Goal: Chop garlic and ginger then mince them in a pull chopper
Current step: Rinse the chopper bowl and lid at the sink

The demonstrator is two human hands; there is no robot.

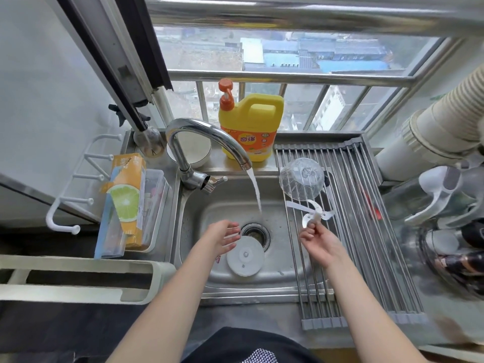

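1. The sink (199, 271) is the landmark: a steel basin under the window, with its drain (255, 233) near the middle of the floor
2. The tap (207, 137) rises from the sink's back left corner and arches over the basin; a stream of water (255, 189) falls from its spout and lands just behind the drain
3. The left hand (224, 235) hovers over the basin, just left of the drain, fingers straight and slightly apart, holding nothing
4. The chopper lid (245, 256), a round white disc, lies flat on the sink floor just in front of the drain, partly beneath the left hand's fingertips; whether they touch it cannot be told
5. The right hand (318, 239) is at the sink's right edge, over the drying rack (361, 231) that spans that side; its fingertips pinch the white base of the blade unit (311, 214)
6. The blade unit's curved blades fan out above the fingers, over the rack
7. The chopper bowl (301, 179), clear plastic, sits upside down on the rack behind the blade unit, at the sink's back right corner
8. A yellow detergent bottle (251, 129) with an orange pump stands on the ledge behind the sink
9. A white bowl (190, 150) sits behind the tap
10. A clear bin holding an orange carton (128, 203) stands on the counter left of the sink
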